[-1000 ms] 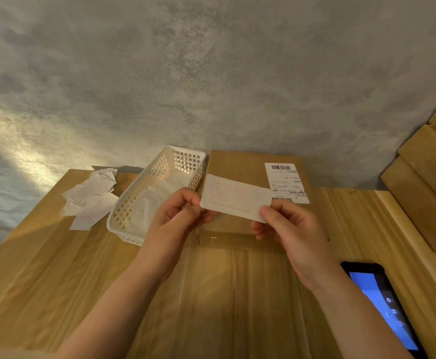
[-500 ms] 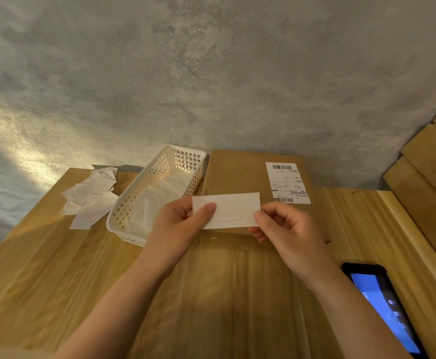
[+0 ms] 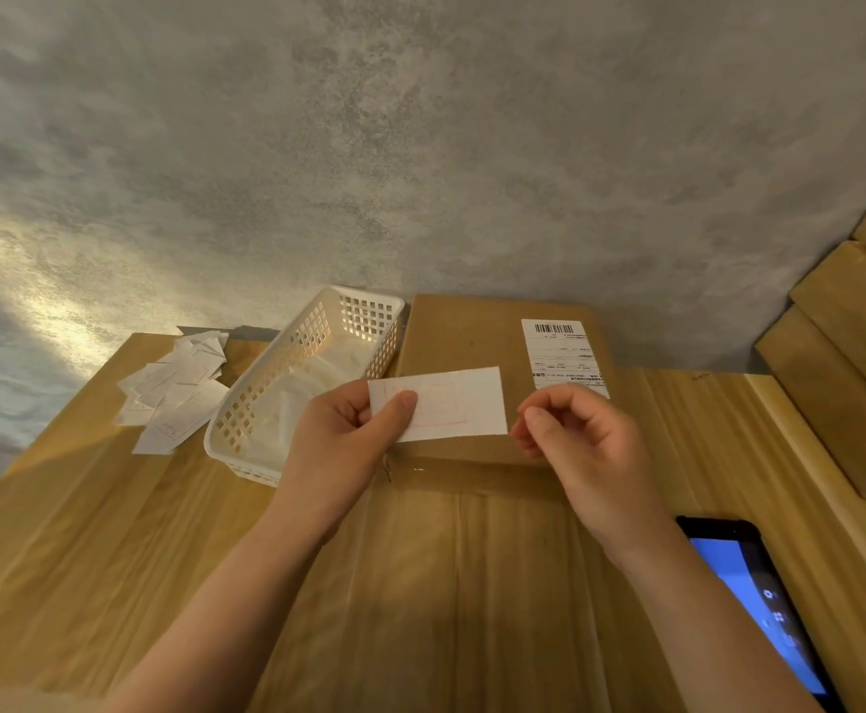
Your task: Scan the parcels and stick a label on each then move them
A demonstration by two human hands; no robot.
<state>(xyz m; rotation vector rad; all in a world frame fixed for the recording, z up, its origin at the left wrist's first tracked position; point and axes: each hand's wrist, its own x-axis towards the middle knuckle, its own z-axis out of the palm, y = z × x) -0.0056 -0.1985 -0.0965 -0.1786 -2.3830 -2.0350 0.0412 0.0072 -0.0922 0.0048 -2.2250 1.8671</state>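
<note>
A brown cardboard parcel point(image 3: 464, 339) lies on the wooden table against the wall, with a white barcode shipping label point(image 3: 563, 355) stuck on its right part. My left hand point(image 3: 341, 445) pinches the left end of a white label with faint red print point(image 3: 459, 406) and holds it above the parcel's front edge. My right hand point(image 3: 582, 447) hovers just right of that label with curled fingers, a small gap from the paper, and holds nothing that I can see.
A white perforated basket point(image 3: 246, 429) with white sheets stands left of the parcel. Several loose paper slips point(image 3: 174, 393) lie further left. A black handheld scanner with a blue screen point(image 3: 749, 594) lies at the right. Stacked wooden boards point(image 3: 842, 352) lean at the far right.
My right hand has let go of the label's right end and drawn slightly away. My left hand alone keeps the label, which has turned level over the parcel.
</note>
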